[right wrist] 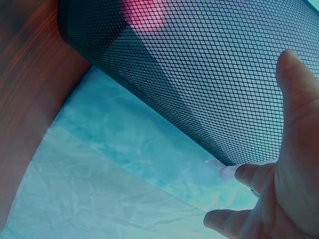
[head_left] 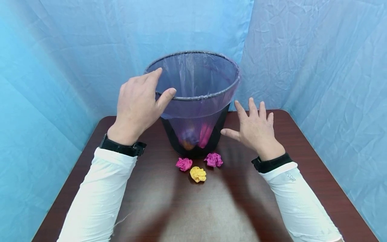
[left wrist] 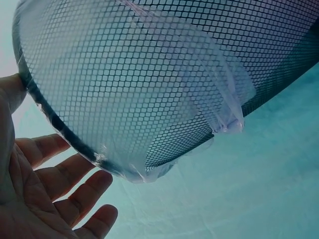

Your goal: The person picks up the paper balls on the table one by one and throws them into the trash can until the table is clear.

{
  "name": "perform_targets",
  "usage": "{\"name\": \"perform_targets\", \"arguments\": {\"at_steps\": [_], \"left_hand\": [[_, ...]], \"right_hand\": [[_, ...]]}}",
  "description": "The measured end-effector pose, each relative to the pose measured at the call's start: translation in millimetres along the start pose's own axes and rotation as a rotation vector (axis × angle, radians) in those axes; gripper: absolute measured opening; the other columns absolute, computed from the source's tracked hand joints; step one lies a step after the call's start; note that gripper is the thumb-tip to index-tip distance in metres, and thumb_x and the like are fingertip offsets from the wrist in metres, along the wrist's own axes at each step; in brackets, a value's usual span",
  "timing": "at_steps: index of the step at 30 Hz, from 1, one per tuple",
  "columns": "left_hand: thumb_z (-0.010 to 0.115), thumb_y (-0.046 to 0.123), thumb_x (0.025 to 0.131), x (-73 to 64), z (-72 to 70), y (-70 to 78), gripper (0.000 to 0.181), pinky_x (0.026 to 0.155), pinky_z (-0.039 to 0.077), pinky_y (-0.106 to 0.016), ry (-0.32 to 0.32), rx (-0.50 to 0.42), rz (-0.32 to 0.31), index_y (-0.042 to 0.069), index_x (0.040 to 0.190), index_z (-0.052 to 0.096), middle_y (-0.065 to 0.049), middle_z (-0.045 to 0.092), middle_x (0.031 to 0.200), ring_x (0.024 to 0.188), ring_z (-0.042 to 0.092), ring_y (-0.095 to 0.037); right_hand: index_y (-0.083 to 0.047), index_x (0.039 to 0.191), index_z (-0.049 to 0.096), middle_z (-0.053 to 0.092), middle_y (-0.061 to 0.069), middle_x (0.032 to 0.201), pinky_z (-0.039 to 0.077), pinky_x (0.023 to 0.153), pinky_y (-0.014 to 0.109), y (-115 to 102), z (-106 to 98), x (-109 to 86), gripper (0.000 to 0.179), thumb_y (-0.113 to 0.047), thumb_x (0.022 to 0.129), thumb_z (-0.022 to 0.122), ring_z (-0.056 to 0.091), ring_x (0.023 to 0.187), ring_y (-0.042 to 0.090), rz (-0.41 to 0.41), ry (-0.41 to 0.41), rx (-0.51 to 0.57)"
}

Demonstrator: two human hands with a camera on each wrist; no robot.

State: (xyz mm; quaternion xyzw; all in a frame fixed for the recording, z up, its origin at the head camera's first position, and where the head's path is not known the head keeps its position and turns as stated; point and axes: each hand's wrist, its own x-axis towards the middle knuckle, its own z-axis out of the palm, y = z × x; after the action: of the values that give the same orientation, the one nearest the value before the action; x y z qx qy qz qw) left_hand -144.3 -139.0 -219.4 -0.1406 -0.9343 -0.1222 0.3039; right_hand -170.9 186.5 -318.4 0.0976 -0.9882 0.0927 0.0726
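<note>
A black mesh wastebasket [head_left: 225, 117] lined with a translucent purple plastic bag [head_left: 211, 104] stands upright on the table. My left hand [head_left: 137, 101] is at the left of its rim, fingers and thumb spread loosely. In the left wrist view, those fingertips [left wrist: 102, 181] lie right along the bag-covered rim. To the right of the basket, my right hand [head_left: 255, 129] is held with fingers spread and nothing in them. Its thumb [right wrist: 294, 74] overlaps the mesh in the right wrist view. Blurred pink and orange shapes show through the lower mesh.
In front of the basket lie three crumpled paper balls: one pink [head_left: 184, 164], one magenta [head_left: 213, 160] and one yellow [head_left: 198, 174]. The dark wooden table [head_left: 145, 188] is enclosed by light blue cloth [head_left: 90, 43] at the back and both sides.
</note>
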Motion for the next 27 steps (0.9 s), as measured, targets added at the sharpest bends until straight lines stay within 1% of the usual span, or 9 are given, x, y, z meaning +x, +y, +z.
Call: {"name": "perform_targets", "arguments": {"at_steps": [10, 19, 23, 27], "left_hand": [[0.055, 0.065, 0.099, -9.7, 0.5, -9.3, 0.083, 0.109, 0.047, -0.059, -0.015, 0.023, 0.021, 0.006, 0.156, 0.048, -0.018, 0.06, 0.149, 0.131, 0.061, -0.042], [0.054, 0.07, 0.097, -16.5, 1.0, -14.6, 0.092, 0.116, 0.039, -0.061, -0.075, 0.059, 0.005, 0.004, 0.159, 0.041, -0.023, 0.05, 0.156, 0.139, 0.052, -0.047], [0.054, 0.072, 0.096, -19.6, 0.8, -16.4, 0.095, 0.117, 0.037, -0.061, -0.088, 0.081, 0.0, 0.003, 0.16, 0.039, -0.025, 0.047, 0.158, 0.142, 0.049, -0.047], [0.055, 0.072, 0.096, -24.1, 2.0, -19.3, 0.097, 0.119, 0.034, -0.062, -0.099, 0.093, -0.009, 0.004, 0.162, 0.036, -0.025, 0.045, 0.16, 0.144, 0.046, -0.048]], "right_hand": [[-0.026, 0.169, 0.016, 0.01, 0.031, 0.171, 0.013, 0.112, 0.085, -0.5, 0.8, -0.8, 0.114, -0.089, 0.082, 0.055, 0.004, 0.155, 0.059, 0.001, -0.009, -0.002], [-0.026, 0.169, 0.017, 0.01, 0.031, 0.171, 0.013, 0.112, 0.084, -0.9, 1.5, -2.5, 0.113, -0.087, 0.083, 0.056, 0.004, 0.155, 0.06, 0.001, -0.013, 0.0], [-0.026, 0.169, 0.016, 0.01, 0.031, 0.171, 0.013, 0.112, 0.084, -1.5, 1.7, -3.5, 0.112, -0.085, 0.084, 0.059, 0.004, 0.155, 0.06, 0.002, -0.014, 0.008], [-0.027, 0.169, 0.016, 0.009, 0.031, 0.171, 0.012, 0.112, 0.084, -2.0, 2.5, -3.3, 0.112, -0.086, 0.084, 0.058, 0.004, 0.155, 0.06, 0.005, -0.02, 0.012]]}}
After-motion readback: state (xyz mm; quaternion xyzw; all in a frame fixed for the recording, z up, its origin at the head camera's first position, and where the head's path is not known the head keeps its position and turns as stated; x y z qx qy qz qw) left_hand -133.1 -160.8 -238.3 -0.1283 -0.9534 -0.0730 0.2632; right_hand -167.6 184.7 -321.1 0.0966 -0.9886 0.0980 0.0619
